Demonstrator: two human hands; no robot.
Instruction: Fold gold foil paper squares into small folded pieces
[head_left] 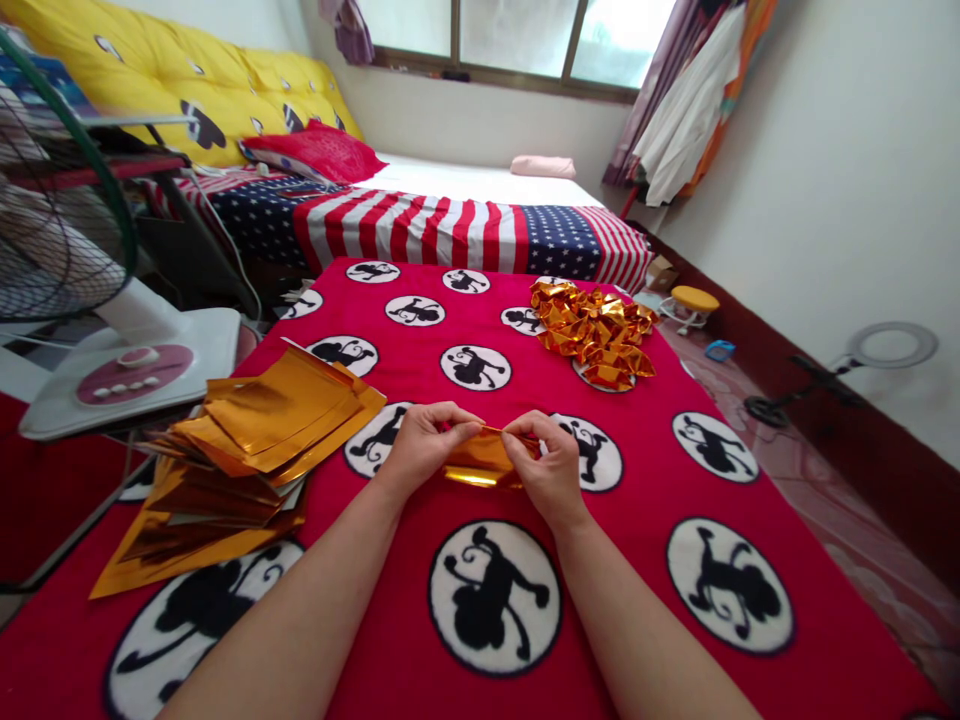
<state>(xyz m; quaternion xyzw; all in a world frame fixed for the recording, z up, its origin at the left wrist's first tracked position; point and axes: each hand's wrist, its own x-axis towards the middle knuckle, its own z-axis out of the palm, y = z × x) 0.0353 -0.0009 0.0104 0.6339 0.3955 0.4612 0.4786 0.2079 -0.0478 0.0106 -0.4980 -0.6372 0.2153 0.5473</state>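
Observation:
Both my hands pinch the top edge of a sheet of shiny gold foil paper [480, 468], which is bent over into a roll or fold at its near side. My left hand [429, 440] grips the left end between thumb and fingers. At the right end, my right hand [547, 462] has its thumb and fingertips closed on the same edge. A loose stack of flat gold foil sheets [277, 410] lies fanned out to the left. Beyond my right hand sits a heap of folded gold foil pieces [596, 328].
A red cloth with monkey prints [615, 600] covers the work surface. Left of it stands a fan [135, 370] on a white base. A bed with a striped cover [420, 228] lies beyond. On the floor at right are a yellow stool [695, 298] and a ring light [892, 345].

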